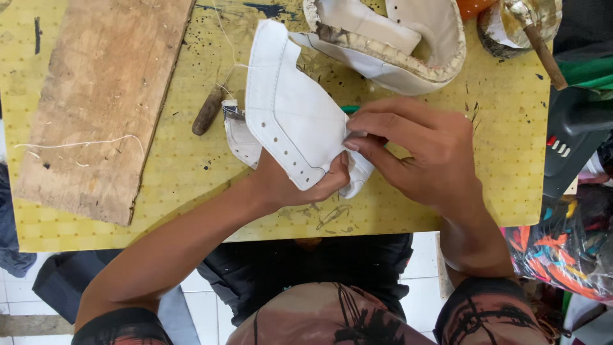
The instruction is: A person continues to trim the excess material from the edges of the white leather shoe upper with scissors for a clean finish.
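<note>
Both hands work a white shoe upper piece (290, 115) above the yellow surface (191, 166). The left hand (294, 182) grips it from beneath; the right hand (415, 150), at three o'clock, pinches its edge. Judged mid-stitching; next needs steady pulling.

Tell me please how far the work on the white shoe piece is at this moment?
Done: the white shoe piece already has a row of lace holes and a stitched line. The shoe behind it has a rough glued edge and no sole visible. In hand: the left hand holds the piece from below, the right hand pinches its edge. Left: the piece is still apart from the shoe; the wooden-handled tool lies unused.
</note>
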